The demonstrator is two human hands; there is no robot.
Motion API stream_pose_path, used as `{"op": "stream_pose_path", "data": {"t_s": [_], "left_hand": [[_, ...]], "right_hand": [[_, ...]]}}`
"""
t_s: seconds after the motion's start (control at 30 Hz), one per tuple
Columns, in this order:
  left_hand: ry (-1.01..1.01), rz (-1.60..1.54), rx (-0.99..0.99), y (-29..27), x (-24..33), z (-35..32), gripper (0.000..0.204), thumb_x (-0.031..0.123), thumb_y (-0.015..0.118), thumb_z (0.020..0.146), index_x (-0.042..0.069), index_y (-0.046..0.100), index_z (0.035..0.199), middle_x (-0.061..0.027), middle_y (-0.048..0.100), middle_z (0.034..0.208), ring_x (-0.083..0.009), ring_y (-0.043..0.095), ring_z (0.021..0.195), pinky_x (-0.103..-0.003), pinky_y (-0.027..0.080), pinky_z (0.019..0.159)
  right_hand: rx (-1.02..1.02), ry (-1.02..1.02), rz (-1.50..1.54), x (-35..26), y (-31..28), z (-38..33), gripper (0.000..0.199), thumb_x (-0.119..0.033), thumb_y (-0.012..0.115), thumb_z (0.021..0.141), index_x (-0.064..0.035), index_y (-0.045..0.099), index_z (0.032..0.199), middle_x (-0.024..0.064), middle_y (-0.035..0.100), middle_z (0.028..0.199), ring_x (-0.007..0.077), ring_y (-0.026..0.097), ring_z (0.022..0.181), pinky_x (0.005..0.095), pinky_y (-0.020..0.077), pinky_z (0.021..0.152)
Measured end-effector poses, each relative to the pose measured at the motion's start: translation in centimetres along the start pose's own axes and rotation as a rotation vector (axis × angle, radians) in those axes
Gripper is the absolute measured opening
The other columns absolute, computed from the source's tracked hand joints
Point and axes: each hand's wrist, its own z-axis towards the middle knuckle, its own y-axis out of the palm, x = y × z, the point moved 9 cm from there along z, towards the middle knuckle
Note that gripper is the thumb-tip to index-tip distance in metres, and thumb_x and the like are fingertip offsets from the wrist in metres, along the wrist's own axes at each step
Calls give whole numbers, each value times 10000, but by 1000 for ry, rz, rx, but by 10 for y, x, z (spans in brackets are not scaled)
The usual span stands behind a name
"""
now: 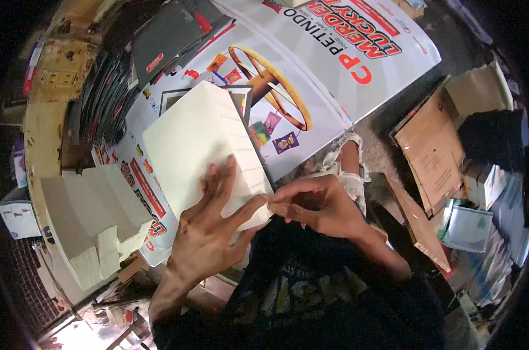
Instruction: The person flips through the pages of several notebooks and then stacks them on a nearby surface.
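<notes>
A thick block of cream-white paper sheets (183, 134) lies before me, its long right side crossed by a row of short slanting lines. My left hand (209, 233) rests on its near end, fingers spread over the top, one reaching toward the near right corner. At that corner my right hand (320, 207) is closed in a pinch, its fingertips meeting the left hand's fingertip. Whatever is between the right fingertips is too small to make out. Under the block's far end shows a dark-edged frame-like piece (241, 99).
A printed banner sheet (317, 76) covers the work surface. Stacked paper blocks (89, 216) stand at left, near a row of dark thin boards or covers (104, 96). Dark folders (177, 41) lie at the far left. On the right are an open cardboard box (430, 151) and a clear container (467, 226).
</notes>
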Motion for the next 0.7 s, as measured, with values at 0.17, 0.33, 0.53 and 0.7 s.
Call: {"op": "stream_pose_path", "data": {"t_s": [0.17, 0.33, 0.53, 0.7], "left_hand": [[-5, 35, -28, 1, 1, 2, 559, 185, 786, 746, 205, 656, 1289, -301, 293, 1545, -526, 342, 1385, -552, 414, 1070], [-4, 26, -22, 0, 1, 2, 556, 188, 789, 747, 201, 657, 1287, -299, 289, 1547, -524, 336, 1388, -555, 411, 1072], [0, 43, -33, 1, 0, 3, 559, 182, 790, 745, 201, 656, 1288, -300, 291, 1546, -517, 346, 1386, -547, 419, 1068], [-8, -83, -33, -18, 2, -4, 541, 148, 786, 753, 160, 660, 1279, -303, 393, 1487, -473, 469, 1319, -506, 487, 1015]], "right_hand": [[-51, 51, 106, 12, 4, 1, 176, -129, 762, 868, -33, 736, 1013, 25, 726, 892, 84, 651, 813, 251, 529, 750], [-41, 87, 86, 10, 4, 1, 179, -129, 785, 844, -30, 735, 985, 23, 725, 882, 80, 645, 805, 249, 527, 741], [46, -38, 41, 4, 4, 4, 199, -114, 824, 777, -23, 718, 918, 20, 707, 834, 82, 638, 785, 254, 523, 721], [68, -74, -92, 0, 2, 8, 210, -73, 808, 765, -8, 696, 930, 18, 684, 835, 76, 629, 783, 238, 512, 701]]}}
